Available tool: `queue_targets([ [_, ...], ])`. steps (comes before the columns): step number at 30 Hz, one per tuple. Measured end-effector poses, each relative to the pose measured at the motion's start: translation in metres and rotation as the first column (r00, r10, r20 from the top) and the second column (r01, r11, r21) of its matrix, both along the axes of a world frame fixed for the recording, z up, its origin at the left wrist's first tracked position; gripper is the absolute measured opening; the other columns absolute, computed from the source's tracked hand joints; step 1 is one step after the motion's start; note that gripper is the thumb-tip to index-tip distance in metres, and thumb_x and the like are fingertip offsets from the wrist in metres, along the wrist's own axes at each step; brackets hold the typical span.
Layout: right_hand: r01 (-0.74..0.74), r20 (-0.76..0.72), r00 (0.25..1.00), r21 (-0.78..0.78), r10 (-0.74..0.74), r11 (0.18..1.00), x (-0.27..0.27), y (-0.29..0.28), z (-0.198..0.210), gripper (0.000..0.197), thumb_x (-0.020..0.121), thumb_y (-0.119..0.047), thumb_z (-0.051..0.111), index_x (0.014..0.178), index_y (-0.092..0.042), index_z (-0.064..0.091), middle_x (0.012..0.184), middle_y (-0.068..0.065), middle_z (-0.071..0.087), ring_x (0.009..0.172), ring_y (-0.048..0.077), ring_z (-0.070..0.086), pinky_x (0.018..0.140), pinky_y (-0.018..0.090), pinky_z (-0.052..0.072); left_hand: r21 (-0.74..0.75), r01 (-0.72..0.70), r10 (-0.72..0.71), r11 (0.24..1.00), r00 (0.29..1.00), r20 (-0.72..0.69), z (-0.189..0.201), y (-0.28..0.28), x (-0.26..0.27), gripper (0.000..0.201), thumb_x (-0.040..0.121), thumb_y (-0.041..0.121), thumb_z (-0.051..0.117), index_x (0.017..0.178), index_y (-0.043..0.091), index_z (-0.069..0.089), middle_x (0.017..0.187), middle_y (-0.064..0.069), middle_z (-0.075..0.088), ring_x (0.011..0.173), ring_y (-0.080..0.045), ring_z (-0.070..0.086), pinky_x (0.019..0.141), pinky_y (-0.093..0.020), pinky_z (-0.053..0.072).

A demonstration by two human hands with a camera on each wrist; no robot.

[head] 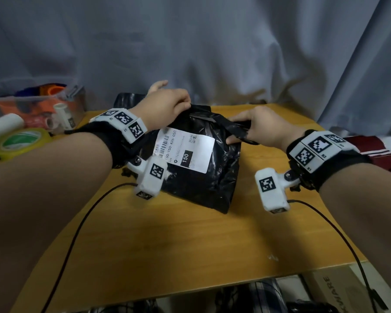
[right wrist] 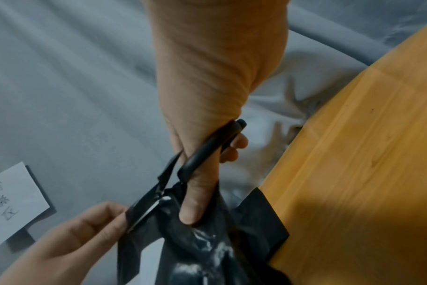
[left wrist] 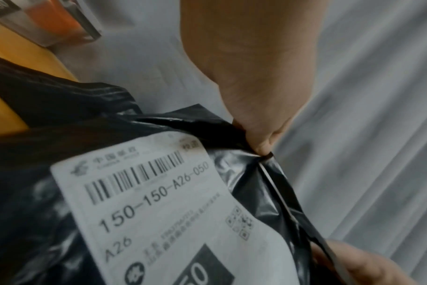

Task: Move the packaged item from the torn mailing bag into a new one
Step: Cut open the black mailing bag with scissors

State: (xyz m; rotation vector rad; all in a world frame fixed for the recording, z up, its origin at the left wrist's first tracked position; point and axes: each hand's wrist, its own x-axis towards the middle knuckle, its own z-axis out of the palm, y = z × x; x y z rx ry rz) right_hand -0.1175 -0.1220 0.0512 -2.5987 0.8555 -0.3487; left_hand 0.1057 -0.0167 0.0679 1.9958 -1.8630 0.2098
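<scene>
A black plastic mailing bag (head: 203, 177) with a white shipping label (head: 185, 150) lies bulging on the wooden table (head: 167, 245). My left hand (head: 186, 105) pinches the bag's top edge at its left corner (left wrist: 261, 148). My right hand (head: 237, 134) grips black-handled scissors (right wrist: 202, 152). Their blades (right wrist: 146, 214) lie along the bag's top edge, between my two hands. What is inside the bag is hidden. A second flat black bag (head: 127, 98) lies behind my left hand at the table's far edge.
A clear box (head: 32, 105) of orange items, white rolls (head: 2, 125) and a yellow-green tape roll (head: 23, 141) crowd the left side. Grey cloth (head: 212, 53) hangs behind. A red cloth (head: 370, 143) lies at the right. Two cables (head: 77, 222) cross the near table.
</scene>
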Motion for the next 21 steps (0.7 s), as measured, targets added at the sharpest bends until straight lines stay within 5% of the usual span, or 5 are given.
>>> queue_targets([
  [4,-0.042,0.133,0.990,0.033,0.038,0.999,-0.001,0.000,0.014,0.052,0.062,-0.038,0.084,0.111,-0.029,0.070,0.098,-0.009,0.073,0.097,0.007,0.065,0.094,0.033,0.050,-0.137,0.023,-0.040,0.990,0.992,-0.120,0.018,0.019,-0.003,0.022,0.096,0.024,0.049,0.103,0.009,0.063,0.096,-0.005,0.066,0.092,-0.022,0.059,0.077,-0.025,0.038],
  [14,-0.044,0.025,0.999,0.076,0.042,0.996,0.007,0.003,0.029,0.060,0.056,-0.052,0.082,0.113,-0.044,0.063,0.099,-0.016,0.070,0.103,0.008,0.062,0.100,0.037,0.047,-0.115,0.051,-0.064,0.992,0.992,-0.108,0.027,0.036,0.003,0.018,0.091,0.016,0.057,0.101,0.006,0.068,0.096,-0.010,0.062,0.092,-0.020,0.056,0.079,-0.019,0.034],
  [21,-0.037,0.069,0.997,0.106,0.030,0.994,0.009,0.009,0.033,0.048,0.061,-0.034,0.086,0.106,-0.036,0.070,0.094,-0.011,0.072,0.098,0.010,0.064,0.096,0.036,0.049,-0.009,0.060,-0.061,0.998,0.969,-0.240,0.035,0.039,-0.001,0.016,0.088,0.030,0.062,0.098,0.018,0.068,0.078,0.012,0.057,0.075,-0.010,0.054,0.067,-0.015,0.041],
])
